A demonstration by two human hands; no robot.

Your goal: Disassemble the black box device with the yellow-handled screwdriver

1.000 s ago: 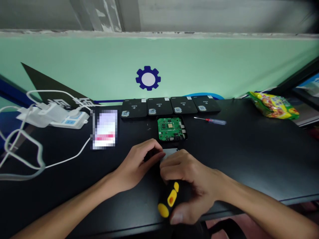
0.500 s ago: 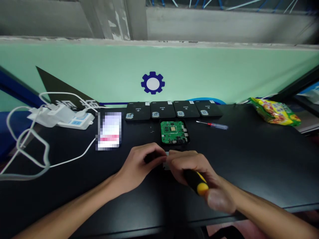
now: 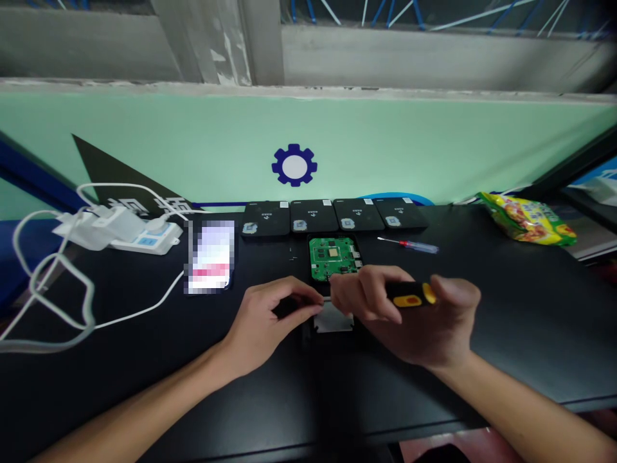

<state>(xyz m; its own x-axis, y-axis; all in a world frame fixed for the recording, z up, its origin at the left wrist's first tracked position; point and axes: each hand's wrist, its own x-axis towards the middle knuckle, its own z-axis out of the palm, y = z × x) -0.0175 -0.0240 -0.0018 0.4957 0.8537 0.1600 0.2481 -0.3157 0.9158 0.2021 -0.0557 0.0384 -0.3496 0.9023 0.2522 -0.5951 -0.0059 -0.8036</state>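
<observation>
My right hand (image 3: 409, 315) is wrapped around the black-and-yellow handle of a screwdriver (image 3: 409, 302), whose tip is hidden behind the fingers. Below those fingers lies a flat silver metal plate (image 3: 334, 319) on a dark piece against the black table. My left hand (image 3: 265, 321) is closed in a pinch at the plate's upper left edge; what is between its thumb and finger cannot be made out. Just beyond both hands sits an open black case with a green circuit board (image 3: 332, 257), its lower right corner covered by my right hand.
Several black boxes (image 3: 313, 217) stand in a row along the wall. A screwdriver with a clear blue handle (image 3: 419, 247) lies at the right, near a yellow-green snack bag (image 3: 530, 218). Small screws (image 3: 292, 256) lie left of the board. At left are a phone (image 3: 209, 257) and a white power strip (image 3: 154, 236) with cables.
My right hand has moved up and right and turned, so the screwdriver handle now points sideways to the right. More of the metal plate shows. My left hand stays nearly in place.
</observation>
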